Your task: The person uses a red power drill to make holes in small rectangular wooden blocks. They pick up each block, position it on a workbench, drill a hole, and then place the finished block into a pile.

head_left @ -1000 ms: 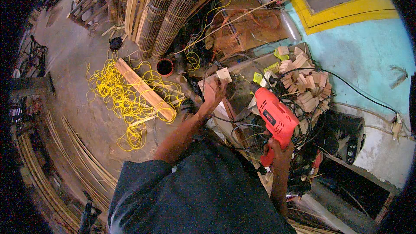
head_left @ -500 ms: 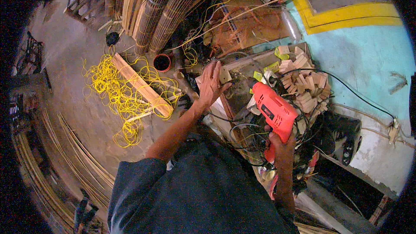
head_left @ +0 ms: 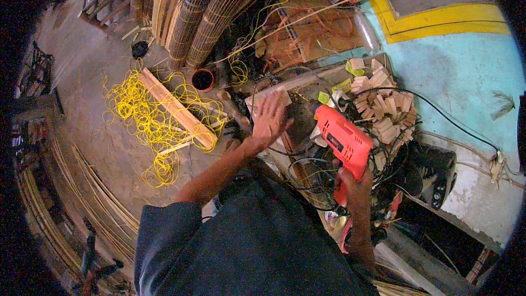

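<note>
A red power drill [head_left: 346, 138] is gripped by its handle in my right hand [head_left: 354, 180]. Its front end points away from me and to the left, over the workbench [head_left: 326, 71]. My left hand [head_left: 267, 119] is open, its fingers stretched out and slightly blurred, over a pale wooden piece [head_left: 280, 97] on the bench. Whether the palm presses on this wood I cannot tell. Just right of the drill lies a heap of small cut wooden blocks [head_left: 386, 107].
Tangled yellow string [head_left: 137, 101] lies on the floor around a wooden plank [head_left: 178, 109]. Near it stands a small reddish pot [head_left: 203, 80]. Rolled slatted blinds [head_left: 219, 22] lean at the back. A black cable [head_left: 438, 107] crosses before the turquoise wall [head_left: 460, 71].
My left hand has drawn slightly nearer to me, uncovering more of the pale wood. The drill in my right hand has shifted a little to the left.
</note>
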`<state>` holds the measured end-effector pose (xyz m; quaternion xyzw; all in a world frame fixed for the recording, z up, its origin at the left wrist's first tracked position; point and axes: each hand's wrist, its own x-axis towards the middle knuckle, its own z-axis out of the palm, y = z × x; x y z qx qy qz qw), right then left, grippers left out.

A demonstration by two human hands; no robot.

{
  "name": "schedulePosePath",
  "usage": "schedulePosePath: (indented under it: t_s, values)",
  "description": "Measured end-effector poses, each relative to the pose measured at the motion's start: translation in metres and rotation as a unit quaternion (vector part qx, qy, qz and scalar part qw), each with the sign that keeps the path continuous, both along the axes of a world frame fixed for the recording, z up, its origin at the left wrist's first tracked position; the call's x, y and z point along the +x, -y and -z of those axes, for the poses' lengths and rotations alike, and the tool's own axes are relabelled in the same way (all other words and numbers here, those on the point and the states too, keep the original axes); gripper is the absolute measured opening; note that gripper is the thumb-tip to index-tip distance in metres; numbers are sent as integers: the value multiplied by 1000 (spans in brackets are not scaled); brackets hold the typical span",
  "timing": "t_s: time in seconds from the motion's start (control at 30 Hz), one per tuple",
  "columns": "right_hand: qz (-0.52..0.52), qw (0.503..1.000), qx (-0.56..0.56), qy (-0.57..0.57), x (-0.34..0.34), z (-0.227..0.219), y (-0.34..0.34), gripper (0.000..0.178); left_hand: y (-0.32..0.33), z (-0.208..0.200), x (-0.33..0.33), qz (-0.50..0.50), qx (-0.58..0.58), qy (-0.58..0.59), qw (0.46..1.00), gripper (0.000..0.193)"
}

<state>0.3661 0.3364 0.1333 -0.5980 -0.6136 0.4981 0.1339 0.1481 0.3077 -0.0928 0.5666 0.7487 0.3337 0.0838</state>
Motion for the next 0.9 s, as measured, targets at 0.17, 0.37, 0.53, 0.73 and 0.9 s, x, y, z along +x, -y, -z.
schedulePosePath:
  t_s: [0.17,0.37,0.53,0.73,0.9]
  values:
    - [-45,999,-9,-22,-25,-16,-20,29,11,-12,13,109,-20,12,994,68]
    - [-108,988,-45,98,-50,-31,-49,19,10,-6,12,120,-56,-5,991,75]
    - [-153,978,-19,143,-60,-37,-60,19,11,-2,15,120,-79,-42,989,79]
    - [-142,978,-36,151,-77,-39,-64,16,11,-10,11,125,-99,-39,986,76]
    - [-161,975,-29,150,-82,-37,-66,14,11,-4,13,116,-93,-62,987,75]
